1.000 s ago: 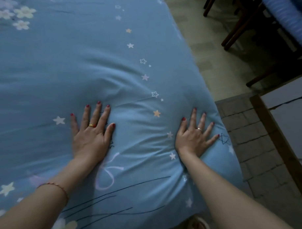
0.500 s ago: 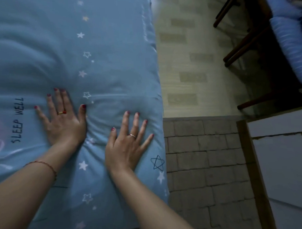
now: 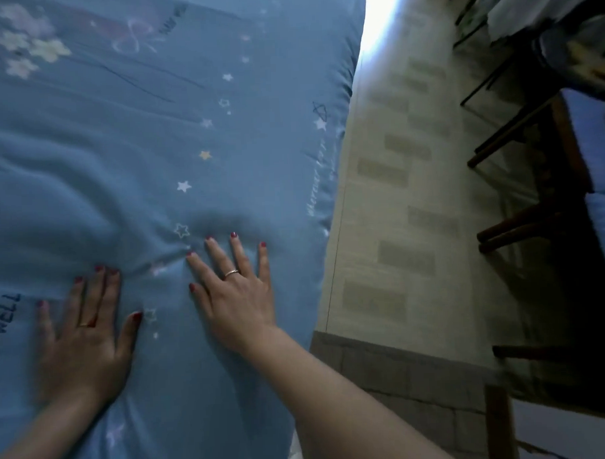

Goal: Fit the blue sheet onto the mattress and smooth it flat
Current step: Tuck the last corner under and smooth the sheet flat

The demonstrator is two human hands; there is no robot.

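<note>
The blue sheet (image 3: 127, 160), printed with small stars, pale flowers and dark lettering, covers the mattress across the left and middle of the head view. My left hand (image 3: 82, 336) lies flat on it at the lower left, fingers spread. My right hand (image 3: 238, 293) presses flat beside it, nearer the bed's right edge (image 3: 330, 180), fingers straight and apart. A soft fold of cloth bunches just ahead of my right fingertips. Shallow wrinkles run across the sheet to the left.
A pale tiled floor (image 3: 406, 191) runs along the right side of the bed, with darker brick-patterned tiles (image 3: 395, 373) nearer me. Dark wooden chair legs (image 3: 517, 136) and a blue cushion (image 3: 600, 150) stand at the far right. A wooden post (image 3: 500, 425) rises at the lower right.
Both hands have slid forward along the sheet, staying flat, and the view has swung so more of the bed's length and its right edge show.
</note>
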